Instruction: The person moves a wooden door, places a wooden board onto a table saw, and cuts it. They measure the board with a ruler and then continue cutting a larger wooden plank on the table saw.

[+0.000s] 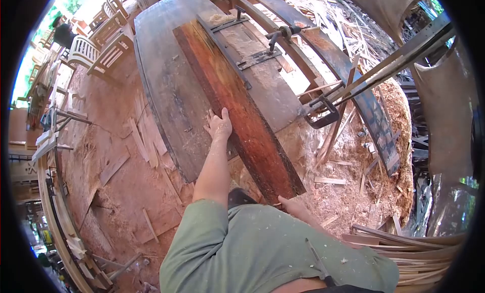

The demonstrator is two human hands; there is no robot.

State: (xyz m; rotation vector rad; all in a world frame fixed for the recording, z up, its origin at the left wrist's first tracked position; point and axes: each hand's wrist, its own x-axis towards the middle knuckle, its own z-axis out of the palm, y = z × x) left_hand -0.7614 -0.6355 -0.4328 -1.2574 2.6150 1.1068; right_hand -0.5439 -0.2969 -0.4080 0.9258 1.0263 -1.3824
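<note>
A long reddish-brown wooden plank (242, 118) lies lengthwise on a worn metal-topped saw table (164, 73), its near end reaching past the table edge toward my body. My left hand (219, 125) rests at the plank's left edge, fingers spread over the tabletop and thumb against the wood. At the near end, my right hand (293, 206) grips the plank's corner with the thumb on top; its other fingers are partly hidden. Along the plank's right side runs a dark metal fence (225, 53).
Right of the fence are a clamp-like bracket (280, 35) and a black C-clamp (323, 113). Sawdust and offcuts cover the ground. Wooden chairs (96, 55) stand at far left, near a person in dark clothing (64, 35). Thin strips (419, 257) are piled at lower right.
</note>
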